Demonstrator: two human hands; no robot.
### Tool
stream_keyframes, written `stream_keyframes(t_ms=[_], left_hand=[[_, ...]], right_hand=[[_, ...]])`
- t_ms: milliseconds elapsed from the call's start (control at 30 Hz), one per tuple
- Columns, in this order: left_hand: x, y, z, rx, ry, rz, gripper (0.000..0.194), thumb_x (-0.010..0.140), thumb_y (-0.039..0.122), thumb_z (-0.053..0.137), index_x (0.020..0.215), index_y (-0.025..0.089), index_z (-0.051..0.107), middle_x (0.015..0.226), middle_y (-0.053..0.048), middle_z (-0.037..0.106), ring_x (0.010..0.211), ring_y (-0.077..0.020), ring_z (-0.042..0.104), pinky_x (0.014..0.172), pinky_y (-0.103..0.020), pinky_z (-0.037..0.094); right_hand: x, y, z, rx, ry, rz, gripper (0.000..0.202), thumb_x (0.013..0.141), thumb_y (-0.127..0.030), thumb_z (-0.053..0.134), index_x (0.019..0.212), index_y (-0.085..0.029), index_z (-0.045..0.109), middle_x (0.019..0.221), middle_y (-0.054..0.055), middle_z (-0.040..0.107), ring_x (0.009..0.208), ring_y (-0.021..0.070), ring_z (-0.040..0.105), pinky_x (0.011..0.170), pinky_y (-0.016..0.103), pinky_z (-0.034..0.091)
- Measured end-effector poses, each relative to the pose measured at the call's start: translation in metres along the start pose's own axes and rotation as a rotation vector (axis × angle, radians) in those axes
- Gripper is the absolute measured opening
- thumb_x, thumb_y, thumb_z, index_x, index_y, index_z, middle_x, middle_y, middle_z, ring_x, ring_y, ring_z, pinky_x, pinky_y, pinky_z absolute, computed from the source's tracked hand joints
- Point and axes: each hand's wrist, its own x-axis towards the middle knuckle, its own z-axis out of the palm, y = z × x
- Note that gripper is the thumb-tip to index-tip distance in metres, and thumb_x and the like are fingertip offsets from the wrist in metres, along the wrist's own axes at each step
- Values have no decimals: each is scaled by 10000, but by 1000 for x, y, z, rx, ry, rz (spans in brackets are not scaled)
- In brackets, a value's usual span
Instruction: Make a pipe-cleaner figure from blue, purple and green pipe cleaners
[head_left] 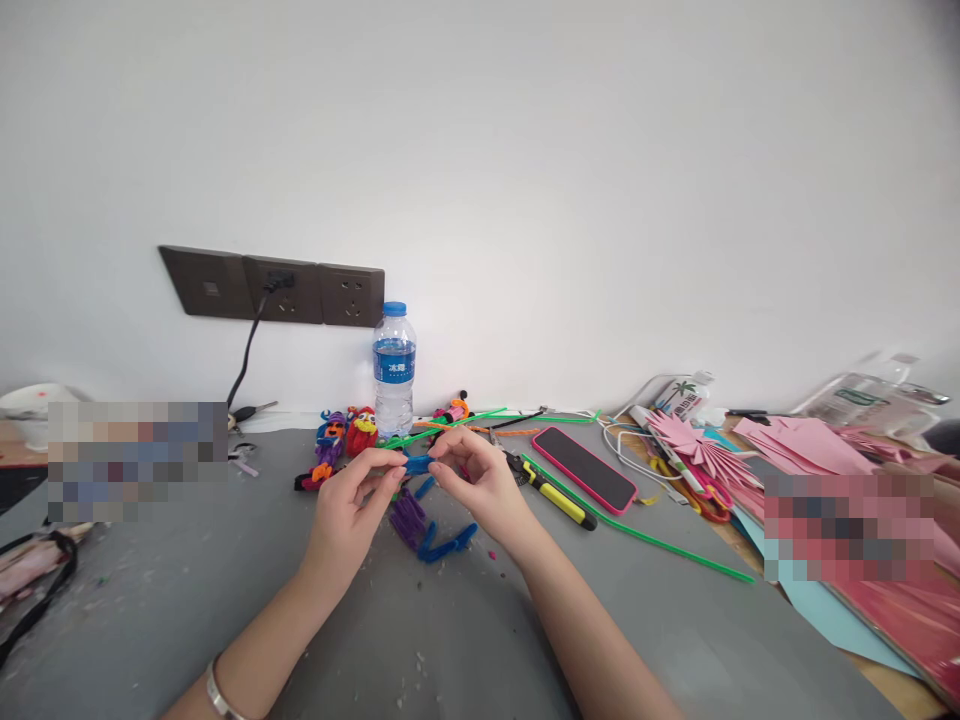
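Bottle (394, 408) blocks behind; nearer grey mat (480, 630) passable

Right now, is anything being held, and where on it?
Yes: a small blue fuzzy piece, pinched toward one end by the left hand and toward the other by the right hand.

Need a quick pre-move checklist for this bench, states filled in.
1. Left hand on the fuzzy blue pipe-cleaner piece: ok, pinching one end.
2. Right hand on it: ok, at the other end.
3. Grip firmness: cannot tell.
4. Clear plastic bottle with blue cap upright: ok.
5. Pink-cased black phone apart from both hands: ok.
6. Grey tabletop free of scraps: not ok, pale specks scattered.
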Motion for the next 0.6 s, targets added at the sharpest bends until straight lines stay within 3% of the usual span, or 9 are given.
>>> stream_keyframes(t_ms=[600], left_hand=[[2, 2, 2, -126, 1, -93, 145, 829, 345, 651, 852, 205, 682, 790, -8, 703, 711, -160, 694, 693, -254, 586]], right_hand=[[1, 1, -1, 47, -13, 57, 152, 818, -314, 659, 826, -194, 568, 812, 13, 558, 718, 137, 529, 660, 269, 422]])
